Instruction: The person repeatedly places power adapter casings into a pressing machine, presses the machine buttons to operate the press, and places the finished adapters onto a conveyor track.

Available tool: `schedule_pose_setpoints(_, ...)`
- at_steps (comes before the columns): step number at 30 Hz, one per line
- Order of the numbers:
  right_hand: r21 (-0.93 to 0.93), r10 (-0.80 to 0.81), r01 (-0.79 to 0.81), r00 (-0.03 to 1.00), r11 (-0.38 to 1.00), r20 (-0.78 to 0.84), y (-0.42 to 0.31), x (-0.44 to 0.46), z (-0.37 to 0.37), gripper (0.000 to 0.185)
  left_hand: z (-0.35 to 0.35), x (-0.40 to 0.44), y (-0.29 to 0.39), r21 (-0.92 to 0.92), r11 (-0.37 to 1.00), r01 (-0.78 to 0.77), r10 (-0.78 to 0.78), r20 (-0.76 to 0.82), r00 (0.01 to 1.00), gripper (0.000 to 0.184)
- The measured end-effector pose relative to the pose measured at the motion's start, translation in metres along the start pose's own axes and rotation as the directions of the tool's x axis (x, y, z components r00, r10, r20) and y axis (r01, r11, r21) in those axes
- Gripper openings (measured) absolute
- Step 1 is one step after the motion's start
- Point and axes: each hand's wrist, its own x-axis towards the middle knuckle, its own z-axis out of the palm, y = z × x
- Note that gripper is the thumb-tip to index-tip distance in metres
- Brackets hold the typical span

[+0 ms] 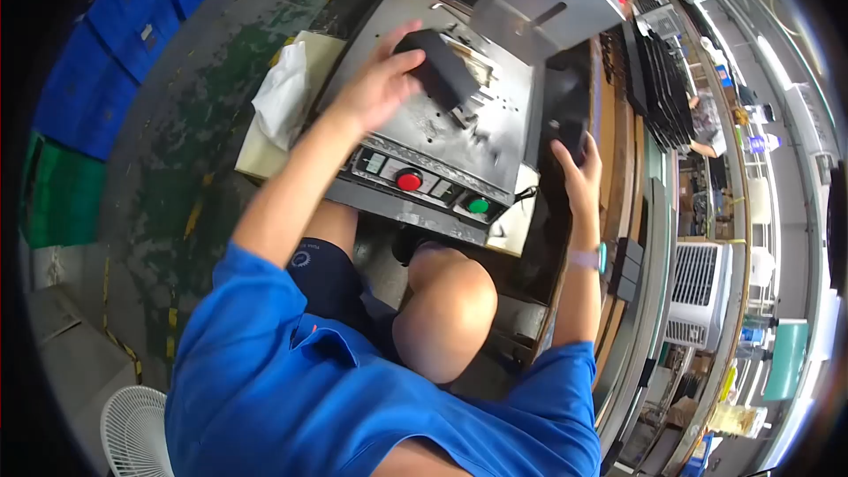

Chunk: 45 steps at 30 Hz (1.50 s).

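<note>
A black block-like part [444, 71] is in my left hand [385, 79], tilted above the metal plate [397, 26] of the machine. The thumb and fingers grip its left end. Under its right end a metal fixture [477, 71] shows in part. To the right of the machine, my right hand [579, 168] is closed around the lower end of another dark part [571, 124], which is hard to tell from the dark surface behind it. A red button [408, 179] and a green button [478, 205] sit on the machine's front panel.
A metal guard [548, 4] rises above the plate's back right. White cloth or plastic [283, 97] lies left of the machine. Black parts [658, 79] stand in a row at the right. Blue crates [97, 44] are at the far left; a person's arm [704, 149] shows beyond the bench.
</note>
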Motion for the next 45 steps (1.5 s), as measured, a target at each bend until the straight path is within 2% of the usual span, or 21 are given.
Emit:
schedule_pose_setpoints(3,0.096,-0.097,0.091,0.994,0.991,0.058,0.017,0.053,0.07,0.055,0.051,-0.094,0.02,-0.468,0.882,0.054,-0.111,-0.095,0.989,0.048)
schedule_pose_setpoints(7,-0.352,-0.587,0.642,0.766,0.681,0.262,-0.012,0.094,0.116,0.068,0.047,-0.188,0.015,-0.256,0.963,0.086,-0.165,-0.307,0.937,0.054)
schedule_pose_setpoints(12,-0.376,-0.561,0.737,0.673,0.561,0.482,-0.011,0.111,0.148,0.056,0.031,-0.215,-0.002,0.115,0.981,0.158,-0.091,-0.448,0.889,0.065)
schedule_pose_setpoints(15,-0.536,-0.343,0.697,0.709,0.477,0.616,-0.029,0.105,0.125,0.064,0.026,-0.189,-0.005,0.37,0.917,0.151,0.052,-0.484,0.873,0.07)
schedule_pose_setpoints(16,-0.644,-0.243,0.653,0.752,0.398,0.613,-0.04,0.095,0.115,0.07,0.019,-0.181,-0.008,0.554,0.819,0.153,0.144,-0.456,0.879,0.07)
schedule_pose_setpoints(18,-0.63,-0.042,0.517,0.791,0.58,0.61,-0.052,0.062,0.082,0.092,-0.001,-0.172,-0.012,0.861,0.499,0.104,0.325,-0.296,0.898,0.065)
schedule_pose_setpoints(20,-0.558,0.183,0.392,0.676,0.732,0.714,-0.049,0.013,0.052,0.133,-0.014,-0.168,-0.009,0.956,0.292,0.036,0.404,-0.158,0.901,0.064)
schedule_pose_setpoints(21,-0.719,0.343,0.364,0.693,0.592,0.634,-0.043,-0.013,0.06,0.141,-0.018,-0.166,-0.009,0.983,0.185,0.001,0.432,-0.082,0.898,0.063)
schedule_pose_setpoints(25,-0.741,-0.052,0.403,0.893,0.536,0.448,-0.012,-0.075,0.063,0.127,-0.003,-0.167,-0.001,0.975,0.222,-0.019,0.355,-0.062,0.933,0.065)
schedule_pose_setpoints(26,-0.747,-0.119,0.412,0.902,0.522,0.415,-0.018,-0.082,0.062,0.123,0.007,-0.164,0.0,0.9,0.434,-0.047,0.323,-0.107,0.94,0.066)
schedule_pose_setpoints(29,-0.234,-0.264,0.364,0.891,0.902,0.368,-0.076,-0.094,0.072,0.112,0.092,-0.143,-0.007,0.583,0.809,-0.076,0.197,-0.146,0.969,0.071)
schedule_pose_setpoints(30,-0.001,-0.334,0.365,0.852,0.931,0.403,-0.085,-0.095,0.08,0.106,0.115,-0.13,-0.007,0.627,0.771,-0.115,0.162,-0.018,0.987,0.066)
schedule_pose_setpoints(32,0.507,-0.268,-0.091,0.762,0.857,0.589,-0.1,-0.099,0.092,0.066,0.152,-0.103,-0.016,0.784,0.612,-0.107,0.085,0.069,0.994,0.06)
schedule_pose_setpoints(33,0.556,-0.241,-0.104,0.825,0.825,0.511,-0.09,-0.102,0.097,0.05,0.158,-0.09,-0.024,0.923,0.286,-0.259,0.132,0.23,0.964,0.057)
schedule_pose_setpoints(34,0.561,-0.092,-0.318,0.808,0.764,0.583,-0.106,-0.108,0.071,0.044,0.187,-0.093,-0.024,0.852,0.522,-0.043,0.006,0.047,0.999,0.057)
schedule_pose_setpoints(36,0.634,-0.119,-0.216,0.889,0.743,0.442,-0.104,-0.118,0.023,0.049,0.196,-0.103,-0.034,0.894,0.39,-0.222,0.063,0.215,0.975,0.062)
schedule_pose_setpoints(38,0.179,-0.229,0.221,0.973,0.959,0.024,-0.074,-0.127,-0.043,0.049,0.222,-0.142,-0.034,0.867,0.474,-0.154,-0.148,0.251,0.957,0.073)
schedule_pose_setpoints(39,-0.13,-0.255,0.246,0.966,0.96,-0.053,-0.085,-0.142,-0.097,0.049,0.217,-0.155,-0.038,0.906,0.371,-0.201,-0.237,0.302,0.923,0.071)
schedule_pose_setpoints(41,-0.411,-0.234,0.097,0.925,0.906,-0.298,-0.093,-0.182,-0.174,0.042,0.216,-0.182,-0.044,0.929,0.186,-0.32,-0.393,0.369,0.842,0.062)
schedule_pose_setpoints(44,-0.755,-0.246,-0.447,0.758,0.479,-0.605,-0.057,-0.249,-0.286,0.042,0.21,-0.211,-0.07,0.712,-0.291,-0.639,-0.523,0.441,0.729,0.049)
schedule_pose_setpoints(45,-0.73,-0.328,-0.582,0.654,0.358,-0.682,-0.029,-0.277,-0.32,0.044,0.21,-0.213,-0.073,0.719,-0.28,-0.636,-0.501,0.456,0.735,0.047)
